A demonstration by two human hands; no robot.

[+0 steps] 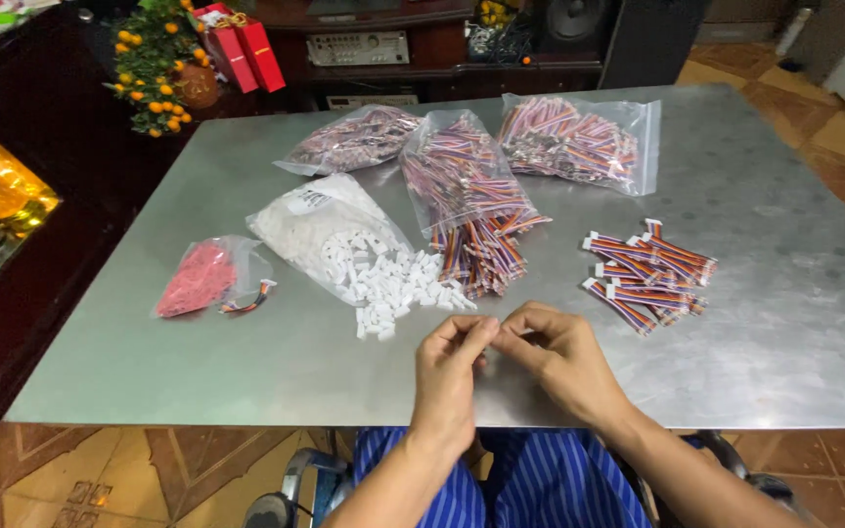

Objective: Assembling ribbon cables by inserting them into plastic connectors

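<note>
Close together, both hands' (447,376) grip pinched, contents hidden, white connectors (388,284), wire bundles (647,274) beyond.

I have one view only, from the camera on the wearer's head, tilted down and forward over the metal table (755,323). It sits close above the near edge, so the hands (511,367) fill the lower middle and the lap shows beneath. The far edge, a cabinet (393,59) and tiled floor (814,108) close the top of frame.
</note>
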